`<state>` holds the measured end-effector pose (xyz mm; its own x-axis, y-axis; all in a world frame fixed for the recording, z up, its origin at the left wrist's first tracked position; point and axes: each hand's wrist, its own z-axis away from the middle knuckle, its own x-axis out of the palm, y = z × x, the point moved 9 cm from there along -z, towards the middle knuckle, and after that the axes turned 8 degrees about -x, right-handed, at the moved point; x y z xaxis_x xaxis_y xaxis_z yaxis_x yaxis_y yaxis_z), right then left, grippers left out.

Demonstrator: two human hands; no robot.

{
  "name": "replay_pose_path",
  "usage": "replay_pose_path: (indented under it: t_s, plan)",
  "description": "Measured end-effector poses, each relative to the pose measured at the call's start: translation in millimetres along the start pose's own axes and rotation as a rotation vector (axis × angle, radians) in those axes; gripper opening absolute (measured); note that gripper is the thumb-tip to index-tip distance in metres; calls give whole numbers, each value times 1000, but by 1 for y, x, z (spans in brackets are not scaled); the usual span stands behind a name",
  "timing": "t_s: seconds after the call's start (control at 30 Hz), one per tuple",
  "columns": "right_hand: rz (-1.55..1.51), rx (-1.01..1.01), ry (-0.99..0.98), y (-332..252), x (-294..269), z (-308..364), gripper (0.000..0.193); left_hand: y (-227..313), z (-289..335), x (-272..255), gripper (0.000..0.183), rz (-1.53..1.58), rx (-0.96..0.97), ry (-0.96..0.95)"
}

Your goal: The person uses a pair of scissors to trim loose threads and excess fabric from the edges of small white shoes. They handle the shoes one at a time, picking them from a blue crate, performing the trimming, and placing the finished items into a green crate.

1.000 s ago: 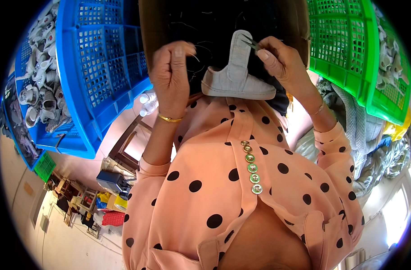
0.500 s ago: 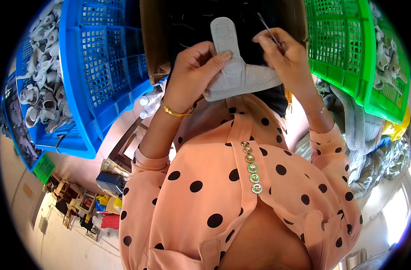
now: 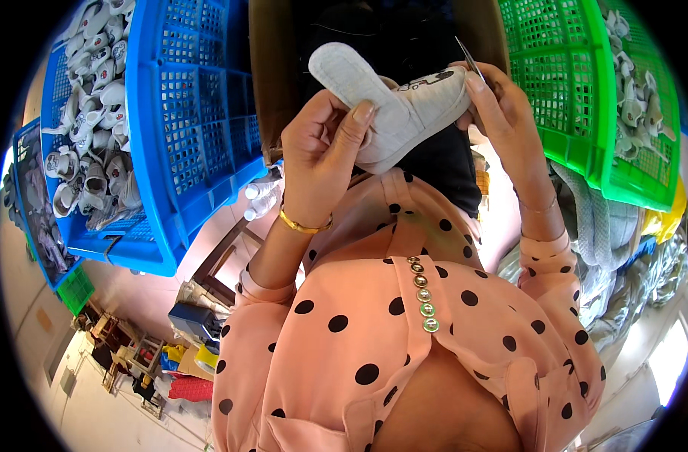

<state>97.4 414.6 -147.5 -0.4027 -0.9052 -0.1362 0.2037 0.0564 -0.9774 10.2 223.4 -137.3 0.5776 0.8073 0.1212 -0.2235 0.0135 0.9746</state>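
Note:
A small pale grey baby shoe (image 3: pixel 427 117) with a dark printed design near its toe is held up in front of my lap, a long rounded strap sticking up to the left. My left hand (image 3: pixel 317 151) is closed on its heel end, thumb pressed on the base of the strap. At the toe, my right hand (image 3: pixel 506 113) is closed too, its thumb and fingers against the shoe. From that same hand a thin pointed metal tool (image 3: pixel 469 57) juts upward; its handle is hidden in the fingers.
A blue plastic crate (image 3: pixel 157 135) full of similar small shoes (image 3: pixel 95 90) stands on the left. On the right is a green crate (image 3: pixel 558 83) with more shoes. Between them is a cardboard box (image 3: pixel 271 75) with a dark inside. Plastic bottles (image 3: pixel 262 197) are beside the blue crate.
The shoe has turned over from its sole side, so its printed toe shows and points right. My right hand has come against the toe, still holding the metal tool.

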Motion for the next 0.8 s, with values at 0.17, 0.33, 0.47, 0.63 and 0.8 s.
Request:
replay_pose_path:
  t_s: [0.17,0.33,0.47,0.63,0.8]
  plan:
    - [39,-4,-7,0,1,-6,42,18,13,10,15,-247,202,25]
    - [2,-44,-46,8,3,-11,35,28,34,32,37,-752,591,-112]
    - [-39,-119,-11,16,0,-5,33,18,44,33,40,-856,570,-210]
    - [-1,-210,14,21,-2,2,37,14,40,9,28,-736,338,-3]
    - [29,-273,40,15,1,13,39,4,33,12,17,-758,191,46]
